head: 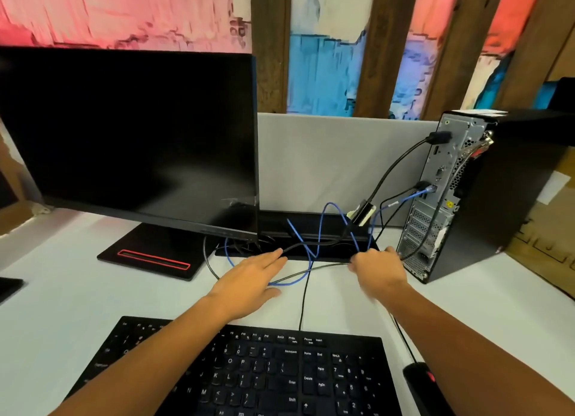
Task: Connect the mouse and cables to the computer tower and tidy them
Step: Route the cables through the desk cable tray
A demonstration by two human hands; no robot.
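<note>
Head view. Item: blue cable [306,244], looped slack on the bench [62,291] between monitor [124,135] and computer tower [451,198]. Likely light, limp, springy. Your left hand [249,278] lies flat, fingers straight; your right hand [378,268] pinches cable strands. Gather mid-loop, not at plugs.

The white desk [77,294] is carrying a keyboard [249,375]; behind it the monitor base [149,257] is resting, the computer tower [466,198] standing behind-right, the mouse [418,376] lying just right.
</note>
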